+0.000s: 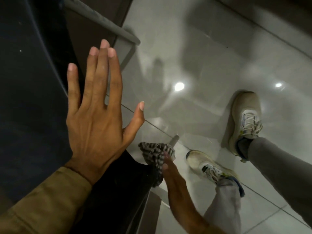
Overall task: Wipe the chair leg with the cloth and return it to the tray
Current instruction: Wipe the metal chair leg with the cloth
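Observation:
My left hand (98,115) is raised flat over the dark chair seat (30,98), fingers spread, holding nothing. Lower down, my right hand (175,181) presses a striped black-and-white cloth (155,154) against a thin grey chair leg (173,141) that reaches the floor just beyond the cloth. The cloth wraps the leg's lower part and hides most of it. Another grey chair leg (108,22) runs diagonally at the top. No tray is in view.
Glossy grey floor tiles (202,56) reflect ceiling lights. My two pale sneakers (244,120) (211,168) stand right of the leg, close to the cloth. A brown panel (94,17) sits behind the chair at top left.

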Demonstrator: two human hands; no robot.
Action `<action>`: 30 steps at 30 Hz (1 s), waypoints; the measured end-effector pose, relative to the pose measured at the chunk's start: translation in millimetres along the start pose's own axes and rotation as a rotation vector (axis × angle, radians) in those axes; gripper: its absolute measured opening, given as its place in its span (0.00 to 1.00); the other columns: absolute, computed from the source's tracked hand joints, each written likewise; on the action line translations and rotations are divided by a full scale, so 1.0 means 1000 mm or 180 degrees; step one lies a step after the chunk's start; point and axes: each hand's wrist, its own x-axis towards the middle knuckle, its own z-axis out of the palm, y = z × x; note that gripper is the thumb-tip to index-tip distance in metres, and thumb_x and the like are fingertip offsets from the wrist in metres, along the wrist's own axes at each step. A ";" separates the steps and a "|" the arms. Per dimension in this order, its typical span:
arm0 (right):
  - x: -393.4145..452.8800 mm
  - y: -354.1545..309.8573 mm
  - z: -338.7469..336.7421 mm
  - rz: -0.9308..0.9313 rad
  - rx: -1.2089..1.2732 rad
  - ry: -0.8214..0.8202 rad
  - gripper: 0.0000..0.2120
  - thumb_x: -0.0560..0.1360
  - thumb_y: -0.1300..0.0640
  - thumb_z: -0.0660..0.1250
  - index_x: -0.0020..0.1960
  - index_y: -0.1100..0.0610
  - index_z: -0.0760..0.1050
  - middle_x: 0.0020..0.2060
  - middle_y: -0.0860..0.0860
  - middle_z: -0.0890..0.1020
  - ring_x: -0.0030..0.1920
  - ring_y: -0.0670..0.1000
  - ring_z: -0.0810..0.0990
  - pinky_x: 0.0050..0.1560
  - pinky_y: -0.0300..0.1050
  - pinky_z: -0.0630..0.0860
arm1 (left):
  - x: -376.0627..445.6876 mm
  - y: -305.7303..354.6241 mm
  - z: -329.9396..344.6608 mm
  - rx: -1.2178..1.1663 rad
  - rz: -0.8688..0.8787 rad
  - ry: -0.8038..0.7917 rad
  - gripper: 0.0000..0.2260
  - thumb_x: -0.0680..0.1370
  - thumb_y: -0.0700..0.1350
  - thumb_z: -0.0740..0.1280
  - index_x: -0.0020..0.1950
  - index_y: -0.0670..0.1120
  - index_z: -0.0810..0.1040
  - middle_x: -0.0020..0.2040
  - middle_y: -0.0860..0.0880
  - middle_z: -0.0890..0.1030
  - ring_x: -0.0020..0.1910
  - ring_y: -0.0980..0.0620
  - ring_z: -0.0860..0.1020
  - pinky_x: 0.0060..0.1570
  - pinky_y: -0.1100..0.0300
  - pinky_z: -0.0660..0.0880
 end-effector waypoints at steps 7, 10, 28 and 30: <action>0.085 0.051 -0.013 0.0332 0.0227 0.0379 0.26 0.92 0.47 0.49 0.88 0.53 0.57 0.88 0.51 0.63 0.89 0.51 0.59 0.91 0.50 0.53 | -0.004 0.000 -0.002 0.0002 0.0002 -0.0107 0.37 0.89 0.61 0.51 0.89 0.36 0.49 0.89 0.36 0.53 0.90 0.39 0.52 0.88 0.35 0.46; 0.120 0.056 -0.023 0.0599 0.0375 0.0327 0.27 0.92 0.51 0.48 0.90 0.53 0.51 0.90 0.51 0.56 0.90 0.52 0.54 0.84 0.40 0.52 | -0.004 -0.001 -0.002 -0.0075 0.0007 -0.0063 0.37 0.89 0.60 0.52 0.88 0.36 0.51 0.89 0.35 0.55 0.89 0.38 0.54 0.85 0.30 0.53; 0.103 0.041 -0.016 0.0515 0.0207 0.0205 0.27 0.92 0.49 0.46 0.90 0.50 0.48 0.91 0.48 0.51 0.90 0.49 0.53 0.89 0.46 0.49 | -0.004 0.001 0.002 -0.0040 -0.0006 0.0042 0.36 0.89 0.61 0.52 0.89 0.39 0.50 0.89 0.37 0.54 0.89 0.40 0.54 0.88 0.41 0.42; 0.099 0.041 -0.011 0.0576 0.0414 0.0255 0.28 0.91 0.44 0.48 0.90 0.48 0.50 0.90 0.46 0.55 0.86 0.46 0.58 0.85 0.41 0.52 | -0.004 0.001 0.000 -0.0036 -0.0029 0.0006 0.36 0.89 0.61 0.52 0.89 0.39 0.50 0.89 0.37 0.54 0.89 0.40 0.54 0.88 0.41 0.42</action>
